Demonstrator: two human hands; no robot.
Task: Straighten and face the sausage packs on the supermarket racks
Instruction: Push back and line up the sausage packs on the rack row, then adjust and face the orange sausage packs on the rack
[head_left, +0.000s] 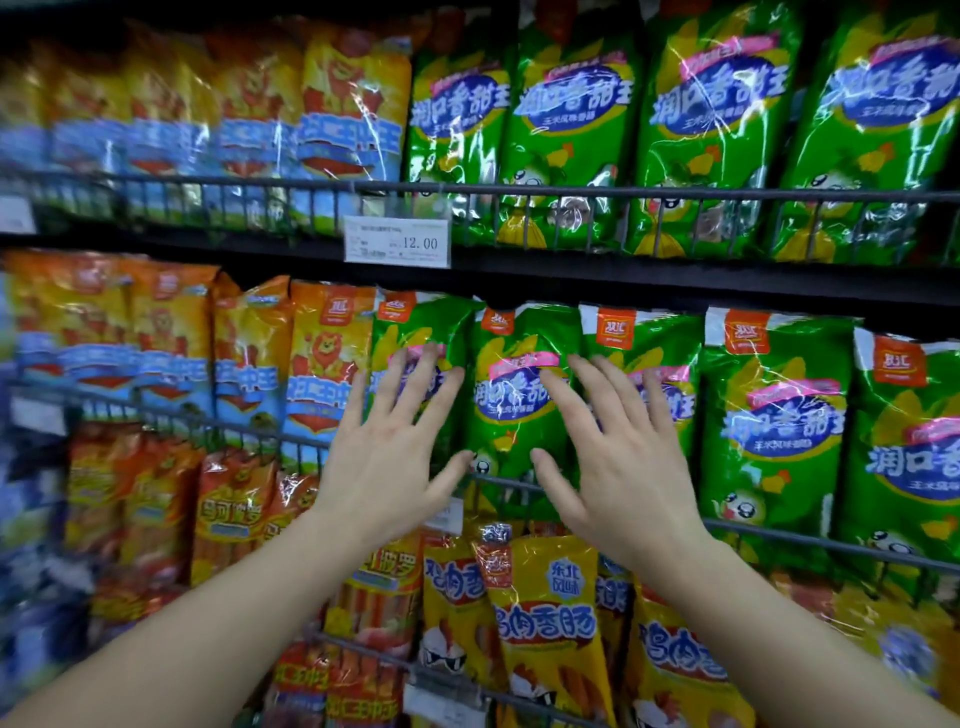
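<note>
A: Where is the green sausage pack (511, 415)?
B: Middle rack, upright behind the wire rail (779, 535), front facing out. More green packs to its right, orange packs (317, 364) to the left.
A: Hands?
B: Left hand (387, 457) and right hand (618, 467) are raised either side of it, backs to the camera. Fingers (415, 379) spread, straight, released, grasping nothing. Contact with the neighbouring packs: cannot tell.
A: Else?
B: Price tag (397, 242) reading 12.00 above; yellow packs (545, 623) on the rack below.
</note>
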